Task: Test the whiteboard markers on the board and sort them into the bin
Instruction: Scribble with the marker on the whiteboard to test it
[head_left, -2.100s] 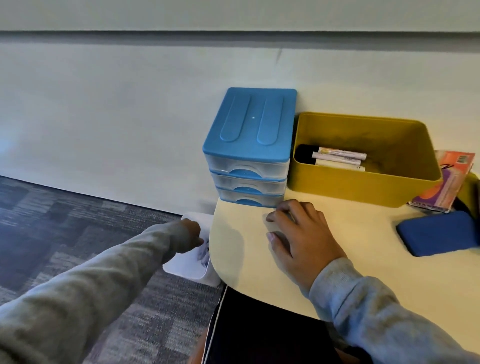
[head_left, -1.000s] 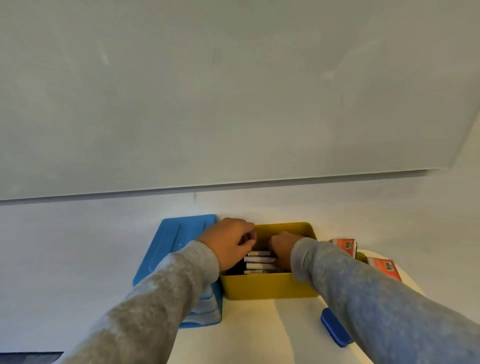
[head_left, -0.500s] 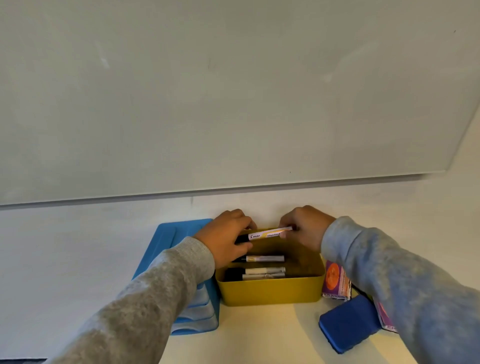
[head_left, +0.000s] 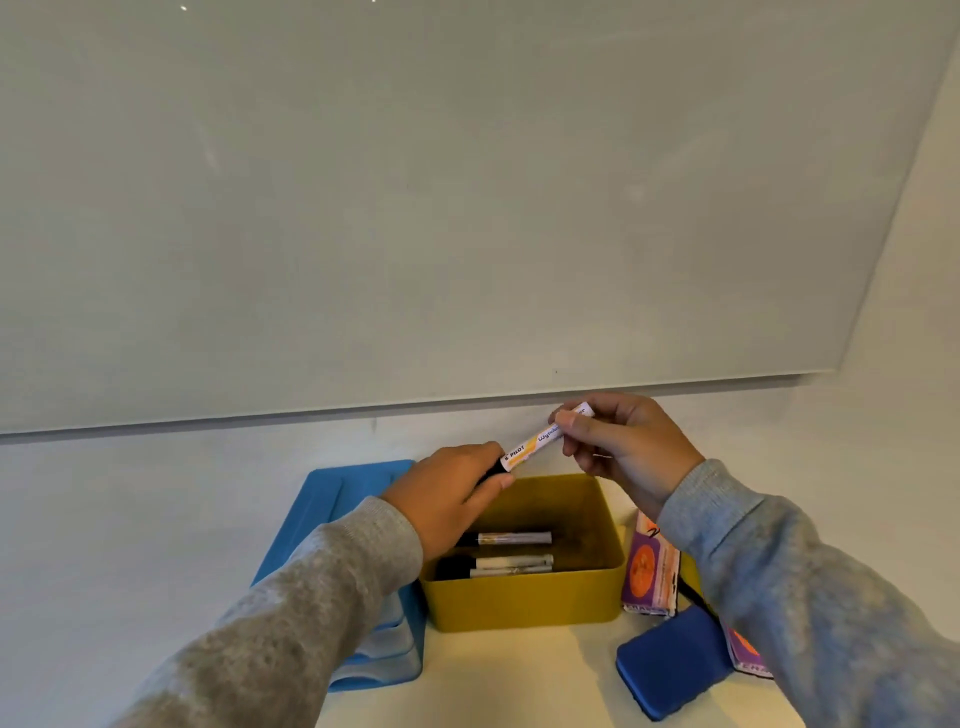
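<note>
Change: half a second ago both hands held the marker (head_left: 540, 439) level, just above the back rim of the yellow bin (head_left: 524, 605); now it is higher above the bin and tilted, its right end raised toward the lower edge of the whiteboard (head_left: 467, 208).
Left hand (head_left: 447, 496): curled round the marker's dark left end, above the bin's back left corner.
Right hand (head_left: 623, 447): pinches the marker's white right end between thumb and fingers, above the bin's back right corner.
Marker: spans the gap between the two hands, white barrel with an orange band and printed lettering, clear of the bin and not touching the whiteboard.
Bin: stands on the desk (head_left: 519, 680) against the wall; three other markers (head_left: 511, 564) lie flat inside it.
Left of the bin: a blue drawer unit (head_left: 332, 499), touching or just beside it.
Right of the bin: an orange and purple packet (head_left: 649, 571) stands close by, and a blue eraser (head_left: 670, 662) lies on the desk nearer the camera.
</note>
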